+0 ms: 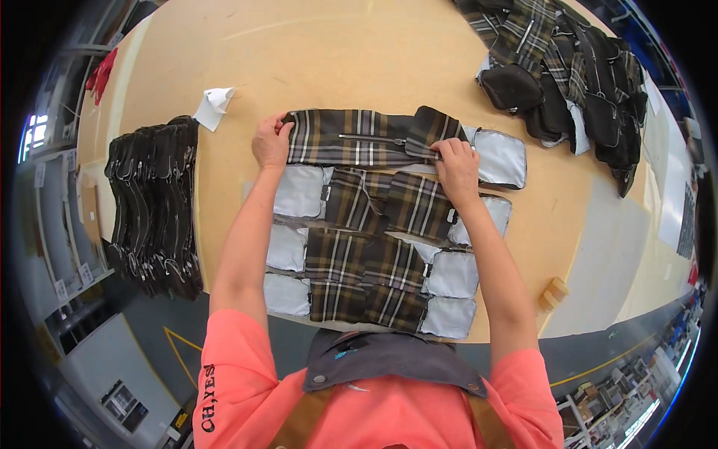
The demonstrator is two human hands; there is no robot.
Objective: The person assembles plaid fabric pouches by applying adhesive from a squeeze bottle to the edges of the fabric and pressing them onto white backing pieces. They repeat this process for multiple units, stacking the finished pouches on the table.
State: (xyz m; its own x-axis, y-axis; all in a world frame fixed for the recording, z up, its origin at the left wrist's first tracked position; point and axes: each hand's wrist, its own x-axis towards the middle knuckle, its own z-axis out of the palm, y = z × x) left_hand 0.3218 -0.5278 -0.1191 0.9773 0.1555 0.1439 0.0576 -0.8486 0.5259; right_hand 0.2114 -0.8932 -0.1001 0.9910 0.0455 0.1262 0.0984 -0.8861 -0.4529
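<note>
A dark plaid fabric piece with a zipper [351,138] lies flat across the far end of a row of similar pieces on the tan table [344,52]. My left hand [271,142] presses on its left end. My right hand [456,166] pinches its right end, where a plaid flap [434,127] folds over beside a grey lining panel [499,157]. Nearer to me lie several overlapping plaid pieces with grey linings [374,262], stacked in a staggered row toward the table's front edge.
A stack of dark pieces [153,206] sits at the table's left edge. A heap of plaid and black pieces [568,71] fills the far right. A white paper scrap [215,105] lies beyond my left hand. A small tan object [553,293] rests at the right front edge.
</note>
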